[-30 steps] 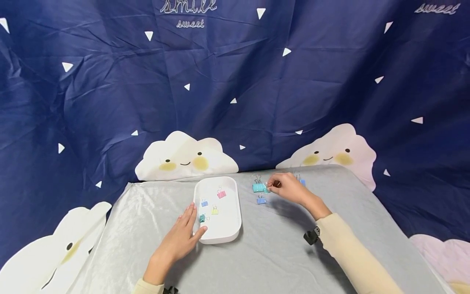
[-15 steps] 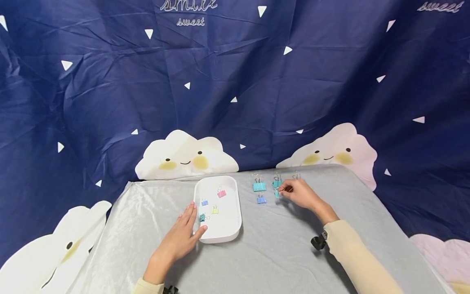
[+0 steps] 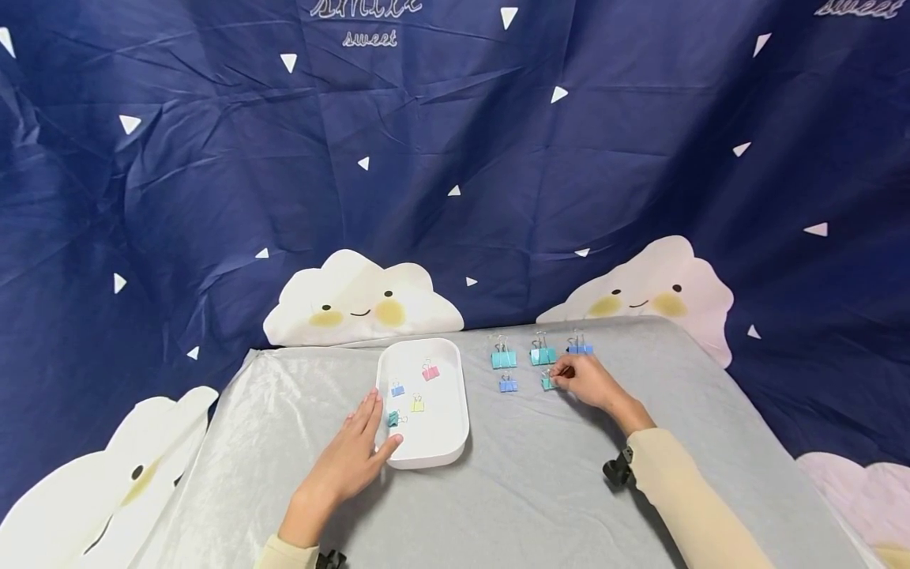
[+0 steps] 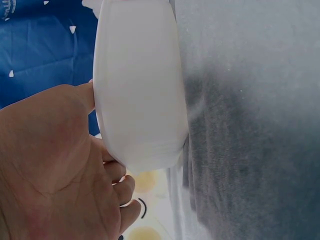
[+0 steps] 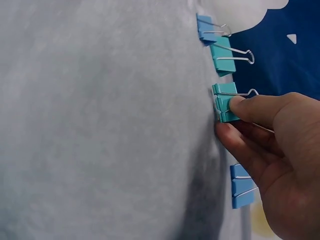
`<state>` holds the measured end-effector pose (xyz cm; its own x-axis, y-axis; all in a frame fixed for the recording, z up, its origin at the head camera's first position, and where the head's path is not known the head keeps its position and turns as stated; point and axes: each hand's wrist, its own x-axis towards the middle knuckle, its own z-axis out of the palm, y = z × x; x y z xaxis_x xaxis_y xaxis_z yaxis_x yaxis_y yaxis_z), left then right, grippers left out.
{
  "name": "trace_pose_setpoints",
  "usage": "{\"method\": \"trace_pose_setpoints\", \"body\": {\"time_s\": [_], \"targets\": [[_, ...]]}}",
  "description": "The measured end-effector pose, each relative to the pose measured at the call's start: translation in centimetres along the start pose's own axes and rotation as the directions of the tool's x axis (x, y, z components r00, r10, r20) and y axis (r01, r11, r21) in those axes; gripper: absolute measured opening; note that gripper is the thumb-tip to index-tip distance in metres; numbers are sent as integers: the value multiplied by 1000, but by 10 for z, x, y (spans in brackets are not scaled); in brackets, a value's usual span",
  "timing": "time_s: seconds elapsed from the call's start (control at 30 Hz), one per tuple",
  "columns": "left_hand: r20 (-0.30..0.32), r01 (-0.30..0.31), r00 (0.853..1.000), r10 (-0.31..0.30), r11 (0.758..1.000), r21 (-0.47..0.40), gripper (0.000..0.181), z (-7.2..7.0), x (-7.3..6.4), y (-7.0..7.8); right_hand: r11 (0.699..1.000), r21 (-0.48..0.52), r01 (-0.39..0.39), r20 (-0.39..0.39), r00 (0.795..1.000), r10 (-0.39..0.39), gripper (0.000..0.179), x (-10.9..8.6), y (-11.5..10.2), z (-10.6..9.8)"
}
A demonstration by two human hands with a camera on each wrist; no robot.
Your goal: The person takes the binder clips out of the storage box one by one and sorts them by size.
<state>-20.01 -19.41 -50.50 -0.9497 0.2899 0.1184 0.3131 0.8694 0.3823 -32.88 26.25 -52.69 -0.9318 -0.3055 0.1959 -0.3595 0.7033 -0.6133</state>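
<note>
My right hand (image 3: 586, 379) pinches a small teal binder clip (image 3: 547, 382) by its right side, at the grey cloth in front of a large teal binder clip (image 3: 543, 356). In the right wrist view, the thumb covers part of the teal clip (image 5: 225, 102). To the left stand another large teal clip (image 3: 504, 360) and a small blue clip (image 3: 508, 386). A large blue clip (image 3: 581, 349) sits behind the hand. My left hand (image 3: 348, 454) rests against the left side of a white tray (image 3: 444, 446), fingers extended along its rim.
Inside the tray lie a pink clip (image 3: 430, 372), a blue clip (image 3: 397, 390), a yellow clip (image 3: 418, 405) and a teal clip (image 3: 393, 420). Grey cloth (image 3: 498, 490) covers the table, and a navy curtain (image 3: 441, 118) hangs behind it.
My right hand has carried the small teal clip rightward and nearer, from beside the left large teal clip to in front of the middle one. The left hand and tray stay in place.
</note>
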Motion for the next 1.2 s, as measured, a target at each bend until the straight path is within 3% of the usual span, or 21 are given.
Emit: {"method": "trace_pose_setpoints", "body": {"time_s": [0.77, 1.2], "targets": [[10, 4, 1000, -4, 1000, 7, 85, 3, 0, -2, 997, -43, -71, -15, 997, 70, 6, -5, 3, 7], [30, 11, 999, -11, 1000, 6, 86, 2, 2, -2, 999, 1, -45, -21, 999, 45, 4, -5, 10, 8]]}}
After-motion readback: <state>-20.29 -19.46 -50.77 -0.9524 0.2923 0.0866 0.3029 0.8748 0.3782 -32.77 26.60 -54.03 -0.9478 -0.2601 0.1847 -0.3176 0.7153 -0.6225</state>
